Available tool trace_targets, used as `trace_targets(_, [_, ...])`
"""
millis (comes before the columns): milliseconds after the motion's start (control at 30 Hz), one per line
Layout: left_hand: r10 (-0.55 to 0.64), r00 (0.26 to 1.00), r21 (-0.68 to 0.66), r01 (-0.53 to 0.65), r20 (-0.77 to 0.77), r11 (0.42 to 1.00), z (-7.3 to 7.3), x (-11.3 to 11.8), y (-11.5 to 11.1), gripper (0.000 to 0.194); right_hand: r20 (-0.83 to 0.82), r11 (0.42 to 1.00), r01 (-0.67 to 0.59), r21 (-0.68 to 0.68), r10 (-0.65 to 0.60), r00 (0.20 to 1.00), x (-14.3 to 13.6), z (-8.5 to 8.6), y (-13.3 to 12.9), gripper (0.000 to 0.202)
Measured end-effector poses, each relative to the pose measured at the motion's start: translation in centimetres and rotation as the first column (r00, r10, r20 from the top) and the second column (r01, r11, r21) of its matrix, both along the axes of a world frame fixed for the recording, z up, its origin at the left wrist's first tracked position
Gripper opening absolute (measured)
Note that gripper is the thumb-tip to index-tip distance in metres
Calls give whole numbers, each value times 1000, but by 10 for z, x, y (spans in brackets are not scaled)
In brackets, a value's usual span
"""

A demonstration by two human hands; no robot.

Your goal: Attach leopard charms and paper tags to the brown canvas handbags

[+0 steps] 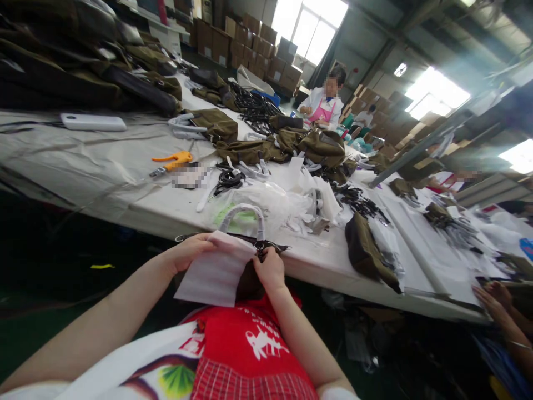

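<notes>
A dark handbag (250, 283) is in front of my red apron, at the table's near edge. Its handle (245, 208), wrapped in pale material, arches up over the tabletop. My left hand (194, 250) pinches the upper edge of a white sheet of wrapping foam or paper (216, 272), which hangs over the bag's front and hides much of it. At the base of the handle, my right hand (270, 269) has its fingers closed on the bag's dark top edge, by a metal ring fitting. The sheet's right corner reaches those fingers.
Clear plastic bags (266, 200) and white paper pieces lie just beyond the handbag. An orange-handled tool (175, 161) and a white power bank (93, 122) are to the left. Olive bags (370, 253) cover much of the table (141, 208). A co-worker's hands (495, 300) show at right; another person (325, 103) stands across.
</notes>
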State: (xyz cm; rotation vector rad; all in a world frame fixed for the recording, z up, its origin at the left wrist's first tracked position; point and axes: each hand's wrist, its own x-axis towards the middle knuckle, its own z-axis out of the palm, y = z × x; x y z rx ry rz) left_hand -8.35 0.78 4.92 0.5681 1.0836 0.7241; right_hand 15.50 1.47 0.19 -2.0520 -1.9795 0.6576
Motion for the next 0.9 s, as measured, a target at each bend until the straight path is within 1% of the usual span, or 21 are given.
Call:
trace_targets(67, [23, 1000, -7, -23, -10, 1000, -2, -4, -1, 36, -3, 994, -32, 100, 33, 999, -3, -4, -5, 32])
trace_targets(167, [100, 994, -38, -102, -51, 994, -7, -11, -2, 40, -37, 977, -29, 212, 38, 999, -7, -11, -10, 45])
trace_targets(233, [137, 989, -53, -140, -58, 989, -8, -13, -2, 46, -99, 976, 15, 219, 7, 995, -8, -16, -10, 51])
trace_targets(300, [133, 990, -57, -135, -51, 989, -7, -11, -2, 50, -160, 979, 46, 198, -14, 987, -10, -19, -10, 53])
trace_targets(433, [104, 992, -51, -108, -74, 993, -4, -5, 1, 54, -267, 982, 99, 161, -53, 962, -10, -22, -9, 43])
trace_targets(500, [91, 994, -45, -94, -59, 995, -4, -5, 2, 54, -402, 984, 147, 103, -94, 911, -5, -19, -7, 36])
trace_targets(533, [84, 995, -43, -86, -45, 995, -4, -6, 3, 54, -490, 984, 171, 42, -129, 862, -2, -17, -4, 33])
trace_targets(600, [69, 997, -45, -70, -22, 997, -7, -8, 4, 54, -654, 973, 192, -125, -227, 722, 7, -10, 5, 28])
trace_targets(633, [61, 998, -49, -61, -16, 997, -8, -8, 5, 54, -706, 961, 186, -204, -276, 652, 13, -6, 11, 26])
trace_targets(667, [49, 999, -55, -50, -13, 997, -10, -7, 6, 53, -736, 949, 176, -262, -314, 600, 18, -1, 17, 24])
trace_targets(700, [36, 999, -59, -36, -8, 998, -12, -4, 7, 51, -750, 941, 164, -296, -335, 570, 23, 3, 24, 24])
trace_targets(733, [23, 1000, -66, -23, -2, 998, -15, 0, 8, 49, -755, 938, 148, -314, -342, 560, 27, 8, 31, 24])
trace_targets(767, [13, 1000, -74, -12, 5, 997, -18, 5, 8, 47, -750, 937, 134, -323, -340, 568, 31, 11, 38, 23])
trace_targets(833, [2, 1000, -86, -1, 19, 996, -24, 20, 9, 43, -729, 938, 116, -327, -328, 601, 34, 17, 49, 22])
trace_targets(900, [-2, 1000, -92, 4, 31, 996, -30, 35, 8, 40, -694, 944, 103, -312, -300, 655, 35, 21, 55, 19])
